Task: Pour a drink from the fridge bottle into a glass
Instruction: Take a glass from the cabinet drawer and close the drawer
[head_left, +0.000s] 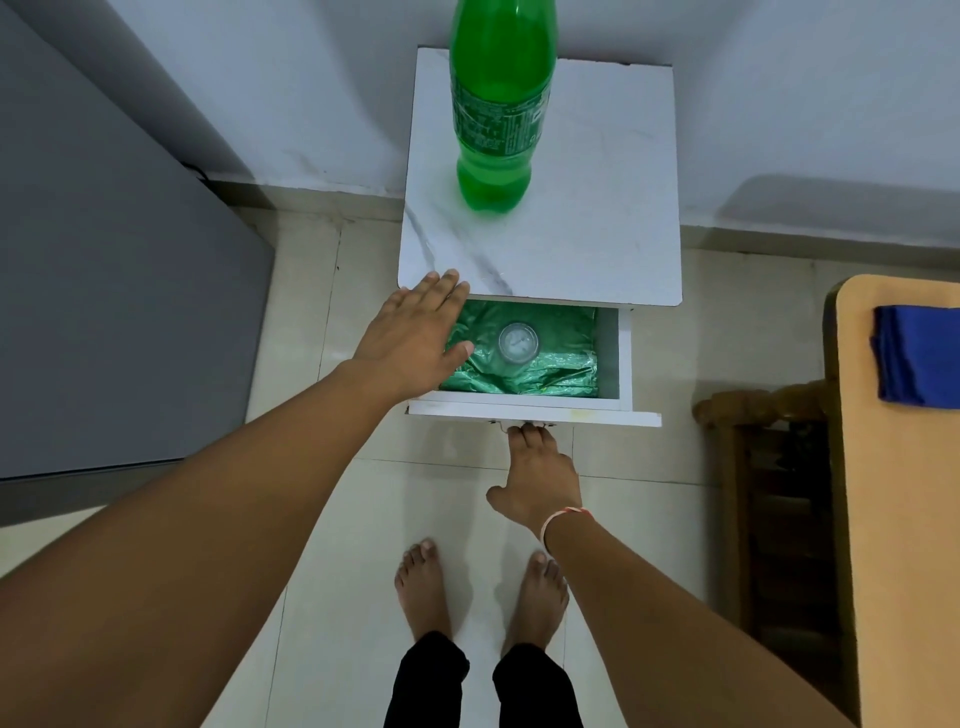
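A tall green plastic bottle (497, 104) stands upright on the white marble-patterned top of a small cabinet (587, 234). Below the top, the cabinet's drawer (535, 409) is pulled open. Inside it a clear glass (517, 344) stands upright on crinkled green plastic bags (550, 364). My left hand (415, 338) hovers flat with fingers spread over the drawer's left side, just left of the glass and apart from it. My right hand (537, 473) has its fingers curled on the drawer handle at the front edge.
A grey fridge (104, 291) stands to the left against the wall. On the right are a wooden table edge (893, 467) with a folded blue cloth (919, 353) and a wooden chair (769, 493). My bare feet stand on pale floor tiles (337, 571).
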